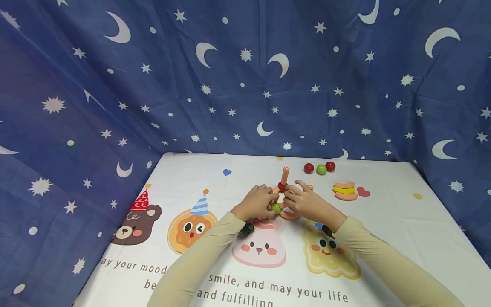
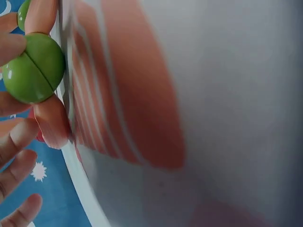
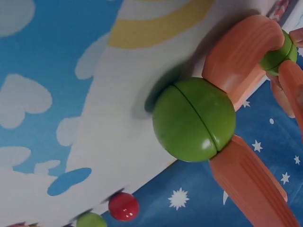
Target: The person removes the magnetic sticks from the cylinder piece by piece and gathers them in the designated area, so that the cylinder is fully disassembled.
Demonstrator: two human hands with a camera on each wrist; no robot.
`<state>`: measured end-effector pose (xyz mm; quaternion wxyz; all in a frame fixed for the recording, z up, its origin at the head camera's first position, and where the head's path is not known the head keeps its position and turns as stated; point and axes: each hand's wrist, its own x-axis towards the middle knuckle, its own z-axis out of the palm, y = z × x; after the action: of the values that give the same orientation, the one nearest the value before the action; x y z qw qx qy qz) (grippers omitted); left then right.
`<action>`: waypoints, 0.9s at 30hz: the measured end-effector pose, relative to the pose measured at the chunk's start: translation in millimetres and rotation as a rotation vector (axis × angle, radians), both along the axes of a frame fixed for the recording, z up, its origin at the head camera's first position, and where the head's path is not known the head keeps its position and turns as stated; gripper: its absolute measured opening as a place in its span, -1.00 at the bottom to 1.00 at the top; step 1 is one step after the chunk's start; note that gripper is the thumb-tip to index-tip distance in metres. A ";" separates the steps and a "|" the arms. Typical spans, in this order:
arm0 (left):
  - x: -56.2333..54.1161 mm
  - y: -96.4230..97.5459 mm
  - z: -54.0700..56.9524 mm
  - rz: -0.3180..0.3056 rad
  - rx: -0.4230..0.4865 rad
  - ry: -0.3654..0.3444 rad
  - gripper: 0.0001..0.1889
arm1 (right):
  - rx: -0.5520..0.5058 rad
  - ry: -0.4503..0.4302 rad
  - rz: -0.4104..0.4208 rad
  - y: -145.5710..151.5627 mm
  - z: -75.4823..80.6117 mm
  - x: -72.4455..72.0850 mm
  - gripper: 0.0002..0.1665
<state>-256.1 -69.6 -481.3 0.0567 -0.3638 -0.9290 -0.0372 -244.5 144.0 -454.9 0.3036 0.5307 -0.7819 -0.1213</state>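
A ball-and-stick figure of orange rods and glossy balls stands on the printed cloth in the head view. My left hand (image 1: 258, 202) pinches a green ball (image 1: 276, 208) low on its near side; the left wrist view shows the thumb against this ball (image 2: 40, 64) and other fingers spread below. My right hand (image 1: 307, 202) holds an orange rod (image 3: 292, 85) that meets the pinched ball. A curved rod (image 3: 241, 52) links that ball to a larger-looking green ball (image 3: 194, 118), hidden behind my right hand in the head view. An upright rod (image 1: 285, 175) rises from a red ball (image 1: 282, 186).
Behind the figure lie two red balls, one of them nearer (image 1: 308, 168), and a loose green ball (image 1: 321, 169). To the right is a small group of curved rods, orange and yellow (image 1: 344, 190). A blue starry curtain (image 1: 245, 85) borders the back and sides of the white tablecloth (image 1: 402, 213).
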 end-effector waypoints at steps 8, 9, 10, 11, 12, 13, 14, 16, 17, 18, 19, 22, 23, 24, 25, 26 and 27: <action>2.6 1.0 7.4 -0.073 -0.083 0.097 -0.68 | -0.022 -0.013 -0.011 0.5 -2.9 0.2 -0.77; 2.5 0.5 8.6 -0.077 -0.095 0.118 -0.68 | -0.027 -0.011 -0.009 0.6 -3.1 0.1 -0.78; 2.2 -0.1 9.9 -0.082 -0.107 0.144 -0.68 | -0.032 -0.010 -0.007 0.6 -3.3 -0.1 -0.79; 1.8 -0.7 11.3 -0.086 -0.119 0.172 -0.68 | -0.036 -0.008 -0.003 0.7 -3.4 -0.3 -0.80; 1.1 -1.3 12.5 -0.092 -0.132 0.201 -0.67 | -0.039 -0.008 -0.001 0.8 -3.5 -0.5 -0.81; 0.3 -1.8 13.5 -0.097 -0.141 0.222 -0.66 | -0.041 -0.007 0.002 0.9 -3.3 -0.8 -0.82; -0.5 -2.0 14.4 -0.108 -0.144 0.236 -0.66 | -0.042 -0.004 0.003 1.2 -3.6 -1.3 -0.82; -2.1 -2.0 15.8 -0.131 -0.152 0.255 -0.64 | -0.042 0.001 0.006 1.7 -3.8 -2.2 -0.81; -2.9 -1.6 16.1 -0.145 -0.155 0.259 -0.63 | -0.042 0.004 0.007 1.8 -3.9 -2.5 -0.80; -3.7 -1.0 16.1 -0.158 -0.158 0.262 -0.63 | -0.041 0.006 0.009 2.0 -4.2 -2.9 -0.79; -4.1 -0.4 16.0 -0.171 -0.162 0.263 -0.62 | -0.041 0.008 0.011 2.0 -4.3 -3.1 -0.79; -5.1 1.5 14.2 -0.192 -0.181 0.267 -0.62 | -0.033 0.010 0.019 1.7 -4.8 -3.3 -0.80; -5.2 2.0 13.6 -0.195 -0.185 0.269 -0.62 | -0.029 0.010 0.021 1.6 -4.9 -3.2 -0.82; -5.1 2.5 13.0 -0.194 -0.186 0.267 -0.63 | -0.025 0.011 0.022 1.6 -5.2 -3.2 -0.83; -5.0 3.0 12.6 -0.193 -0.186 0.266 -0.63 | -0.019 0.013 0.022 1.5 -5.0 -3.0 -0.85; -5.0 3.4 12.3 -0.190 -0.185 0.265 -0.64 | -0.016 0.014 0.024 1.3 -5.1 -2.9 -0.86; -4.9 3.8 12.3 -0.187 -0.182 0.264 -0.65 | -0.015 0.017 0.026 1.2 -5.1 -2.9 -0.87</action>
<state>-260.9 -65.8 -469.0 0.1415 -0.4541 -0.8750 0.0900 -247.4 145.2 -460.0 0.3156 0.5377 -0.7731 -0.1161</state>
